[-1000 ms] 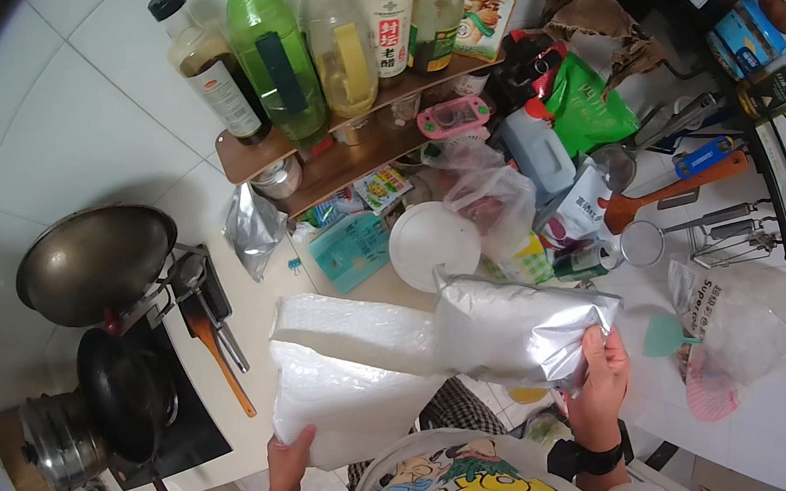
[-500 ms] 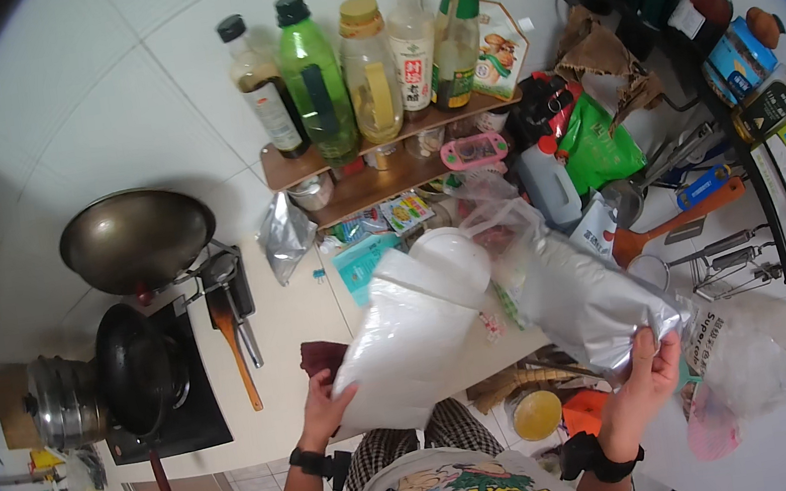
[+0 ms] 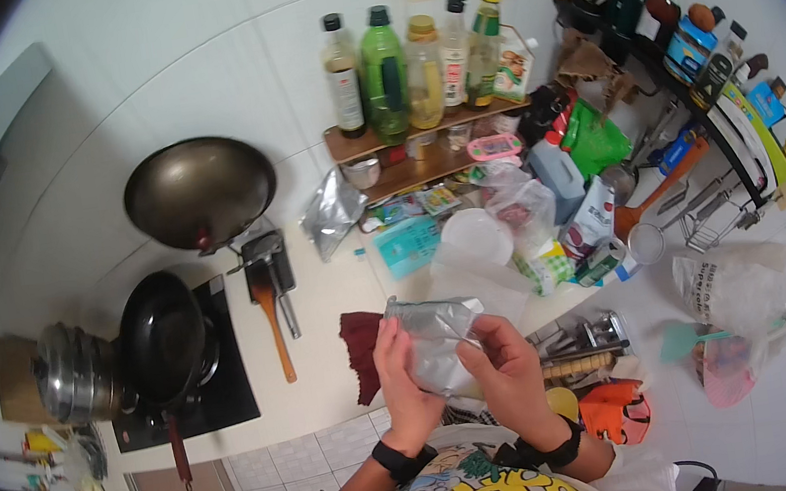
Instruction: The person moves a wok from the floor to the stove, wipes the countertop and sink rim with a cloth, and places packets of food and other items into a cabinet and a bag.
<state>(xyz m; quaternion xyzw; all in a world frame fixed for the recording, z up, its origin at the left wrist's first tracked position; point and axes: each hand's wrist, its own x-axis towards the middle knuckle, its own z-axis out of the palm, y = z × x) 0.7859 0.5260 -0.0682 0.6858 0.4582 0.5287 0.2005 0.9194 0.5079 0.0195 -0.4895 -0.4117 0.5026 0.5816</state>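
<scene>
Close in front of my body, both hands grip a silver foil bag (image 3: 434, 325). My left hand (image 3: 409, 384) has its fingers closed on the left side, and my right hand (image 3: 504, 370) pinches the right side with the thumb on top. The bag looks folded or rolled down to a short bundle; its contents are hidden. Just beyond it, a translucent white plastic sheet or bag (image 3: 492, 290) lies on the counter, partly under a white round plate or lid (image 3: 475, 237). A dark red cloth (image 3: 360, 351) lies beside my left hand, at the counter's front edge.
Bottles (image 3: 384, 76) stand on a small wooden shelf (image 3: 404, 179) at the back. Left is a cooktop (image 3: 231, 379) with a black pan (image 3: 162, 328); a wok (image 3: 199, 187) rests behind. A wooden spatula (image 3: 273, 333) lies on the counter. Packets and a utensil rack (image 3: 751, 185) crowd the right.
My right hand has brought the foil bag from the right to the middle, where both hands now hold it. My left hand has let go of the white plastic sheet, which now lies on the counter.
</scene>
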